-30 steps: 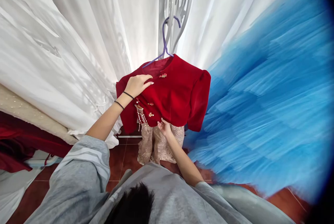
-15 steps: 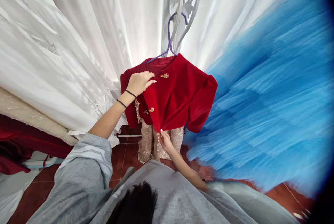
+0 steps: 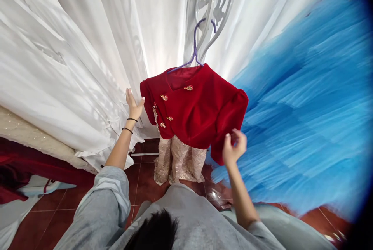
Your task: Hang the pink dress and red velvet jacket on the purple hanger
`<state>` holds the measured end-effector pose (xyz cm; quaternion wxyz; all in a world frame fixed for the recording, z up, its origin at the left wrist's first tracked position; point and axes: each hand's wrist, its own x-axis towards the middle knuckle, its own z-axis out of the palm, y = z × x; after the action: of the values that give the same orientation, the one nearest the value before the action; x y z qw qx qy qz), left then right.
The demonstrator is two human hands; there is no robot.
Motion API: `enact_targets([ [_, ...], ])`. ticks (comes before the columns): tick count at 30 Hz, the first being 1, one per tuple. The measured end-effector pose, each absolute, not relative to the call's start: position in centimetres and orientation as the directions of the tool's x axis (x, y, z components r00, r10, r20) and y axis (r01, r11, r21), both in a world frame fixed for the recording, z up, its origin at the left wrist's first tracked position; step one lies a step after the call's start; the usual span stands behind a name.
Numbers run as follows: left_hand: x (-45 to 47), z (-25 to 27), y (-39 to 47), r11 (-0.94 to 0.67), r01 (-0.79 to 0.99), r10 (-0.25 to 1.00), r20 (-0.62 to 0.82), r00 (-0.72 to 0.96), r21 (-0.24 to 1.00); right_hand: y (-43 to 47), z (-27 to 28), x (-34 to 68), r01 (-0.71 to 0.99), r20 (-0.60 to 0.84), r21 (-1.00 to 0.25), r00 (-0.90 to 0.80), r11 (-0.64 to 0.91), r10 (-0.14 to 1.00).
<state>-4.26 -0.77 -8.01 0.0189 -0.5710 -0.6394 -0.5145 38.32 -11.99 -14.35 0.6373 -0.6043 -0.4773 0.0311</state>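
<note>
A short red velvet jacket (image 3: 201, 114) with jewelled flower fastenings hangs from a purple hanger (image 3: 195, 46). Beneath it shows a pale pink, shiny patterned garment (image 3: 180, 160). To the left of the jacket, my left hand (image 3: 134, 104) is open, fingers and thumb apart, close beside the left-hand sleeve and holding nothing. My right hand (image 3: 235, 147) is raised in front of the lower right-hand sleeve, its fingers loosely curled with a gap to the thumb. Nothing shows in that hand; whether it touches the sleeve is unclear.
The hanger hooks on a white scrolled metal frame (image 3: 214, 5). White drapes (image 3: 163, 17) fall behind it. A large blue tulle dress (image 3: 305, 114) fills the right side. Dark red cloth (image 3: 43, 160) lies at left, above red floor tiles (image 3: 43, 223).
Both hands have let go of the jacket front. My left hand moved left past the sleeve; my right hand moved right to the other sleeve. The jacket front now hangs down, its fastenings in view.
</note>
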Motion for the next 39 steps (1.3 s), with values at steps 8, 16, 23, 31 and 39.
enact_targets([
  [8, -3.7, -0.4, 2.0, -0.386, 0.754, 0.771, 0.635, -0.053, 0.532, 1.1, -1.2, 43.3, 0.638, 0.748, -0.519, 0.018, 0.569, 0.663],
  [16, -2.6, -0.6, -2.4, -0.347, 0.753, 0.730, 0.665, -0.157, 0.559, 8.1, -2.7, 42.7, 0.491, 0.682, -0.647, 0.032, 0.583, 0.731],
  [23, 1.5, -4.5, -6.7, -0.111, 0.802, 0.469, 0.743, -0.478, 0.587, -0.7, -2.3, 35.4, 0.773, 0.791, -0.515, 0.263, 0.369, 0.553],
  [31, 10.5, -12.1, -7.6, 0.187, 0.698, 0.668, 0.431, -0.606, 0.691, -3.9, -9.8, 26.0, 0.724, 0.538, -0.629, 0.142, 0.284, 0.831],
  [39, 3.3, -9.4, -5.9, 0.005, 0.801, 0.735, 0.541, -0.409, 0.599, -1.1, -6.7, 38.9, 0.782, 0.780, -0.507, 0.236, 0.363, 0.580],
])
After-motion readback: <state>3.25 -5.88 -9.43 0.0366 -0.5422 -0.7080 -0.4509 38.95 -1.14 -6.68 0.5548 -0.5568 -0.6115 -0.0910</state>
